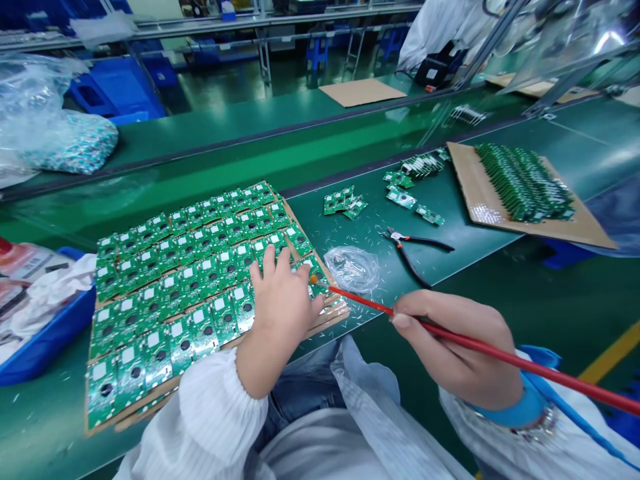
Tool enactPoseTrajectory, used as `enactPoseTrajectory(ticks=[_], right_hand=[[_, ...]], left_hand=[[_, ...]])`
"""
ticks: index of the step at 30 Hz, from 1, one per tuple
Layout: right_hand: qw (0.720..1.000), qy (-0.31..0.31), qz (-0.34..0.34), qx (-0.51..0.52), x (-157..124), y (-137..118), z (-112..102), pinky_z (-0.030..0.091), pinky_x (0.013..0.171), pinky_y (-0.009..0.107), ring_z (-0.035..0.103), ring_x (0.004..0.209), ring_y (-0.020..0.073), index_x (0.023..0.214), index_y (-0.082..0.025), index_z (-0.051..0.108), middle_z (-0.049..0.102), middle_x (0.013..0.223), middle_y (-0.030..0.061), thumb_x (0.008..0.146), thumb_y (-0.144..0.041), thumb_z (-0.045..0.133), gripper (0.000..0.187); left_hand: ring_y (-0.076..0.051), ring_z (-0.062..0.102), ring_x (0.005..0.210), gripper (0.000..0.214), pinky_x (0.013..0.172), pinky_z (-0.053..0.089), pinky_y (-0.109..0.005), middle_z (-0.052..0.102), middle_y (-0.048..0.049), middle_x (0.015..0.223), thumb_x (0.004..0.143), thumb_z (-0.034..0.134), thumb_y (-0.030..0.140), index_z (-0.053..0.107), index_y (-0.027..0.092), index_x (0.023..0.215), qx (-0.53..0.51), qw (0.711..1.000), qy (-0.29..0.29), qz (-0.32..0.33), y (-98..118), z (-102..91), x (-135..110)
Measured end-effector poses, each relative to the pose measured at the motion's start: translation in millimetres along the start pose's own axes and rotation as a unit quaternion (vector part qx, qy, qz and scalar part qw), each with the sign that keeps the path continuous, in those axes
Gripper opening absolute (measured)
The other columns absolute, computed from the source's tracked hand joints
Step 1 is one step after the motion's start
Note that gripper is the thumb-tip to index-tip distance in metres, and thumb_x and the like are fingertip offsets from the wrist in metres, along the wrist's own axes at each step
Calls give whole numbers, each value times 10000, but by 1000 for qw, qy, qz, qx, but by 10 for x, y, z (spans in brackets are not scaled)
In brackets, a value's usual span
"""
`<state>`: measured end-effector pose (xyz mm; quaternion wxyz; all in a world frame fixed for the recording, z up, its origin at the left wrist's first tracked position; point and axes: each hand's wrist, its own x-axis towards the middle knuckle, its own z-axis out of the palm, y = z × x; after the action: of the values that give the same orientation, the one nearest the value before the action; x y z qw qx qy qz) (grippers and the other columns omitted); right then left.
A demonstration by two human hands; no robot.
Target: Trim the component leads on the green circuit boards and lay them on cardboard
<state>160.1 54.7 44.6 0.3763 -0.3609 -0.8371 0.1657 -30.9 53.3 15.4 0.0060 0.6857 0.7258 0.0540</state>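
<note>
My left hand (285,300) lies flat, fingers spread, on the near right corner of a sheet of green circuit boards (175,287) resting on cardboard. My right hand (457,347) is closed round a long red brush (450,333). The brush tip (314,280) touches the boards just right of my left fingers.
A small clear plastic bag (353,268) and black-handled pliers (413,248) lie right of the boards. Loose small boards (345,203) and a cardboard tray of stacked boards (525,183) sit further right. A blue bin (47,333) stands at left. Another person's white sleeve (440,27) shows at the back.
</note>
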Motion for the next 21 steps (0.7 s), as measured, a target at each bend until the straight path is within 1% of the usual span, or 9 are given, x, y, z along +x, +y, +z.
enactPoseTrajectory(ticks=[5,8,10,12,15,17,21], right_hand=[[1000,2,-4,-1,-40,24,-60,383,441,202,485,440,80,663,-189,529,554,536,-25,819,-152,522,161],[1000,14,12,-11,-62,36,-78,376,430,194,472,431,72,659,-188,542,535,521,-34,822,-165,530,165],[999,39,32,-4,-78,47,-68,373,421,191,471,426,68,659,-191,553,524,516,-42,822,-176,537,165],[994,86,64,29,-86,59,-32,380,411,196,482,423,72,665,-196,559,531,524,-45,828,-190,539,164],[974,159,122,103,-76,75,56,378,378,208,480,399,80,640,-199,545,525,513,-44,855,-203,513,217],[962,184,143,141,-62,85,112,365,358,212,462,376,81,602,-198,523,501,484,-43,871,-214,494,271],[952,202,150,173,-44,106,167,348,346,209,443,359,74,584,-189,508,478,460,-49,876,-231,495,295]], left_hand=[[-424,306,1304,427,1006,287,-616,519,-177,1297,692,666,396,687,198,1070,2,1000,3,-2,-11,1,3],[-424,310,1303,410,1005,293,-615,523,-177,1296,694,667,385,693,198,1058,2,1000,3,-6,-4,-3,2],[-427,319,1299,405,1002,299,-617,523,-177,1299,695,670,379,694,199,1058,2,1000,3,-7,6,-5,1],[-430,327,1295,411,1001,300,-618,529,-178,1295,692,674,376,694,200,1063,0,1000,8,-9,14,-8,0],[-433,335,1290,407,996,307,-618,534,-184,1292,687,678,368,698,200,1057,-3,1000,13,-9,17,-13,-2],[-434,336,1290,404,992,312,-617,533,-188,1294,686,679,364,698,202,1056,-6,1000,13,-9,14,-16,-5],[-435,325,1296,421,1000,300,-616,518,-188,1308,692,676,370,687,204,1079,-10,1000,9,-9,-3,-12,-10]])
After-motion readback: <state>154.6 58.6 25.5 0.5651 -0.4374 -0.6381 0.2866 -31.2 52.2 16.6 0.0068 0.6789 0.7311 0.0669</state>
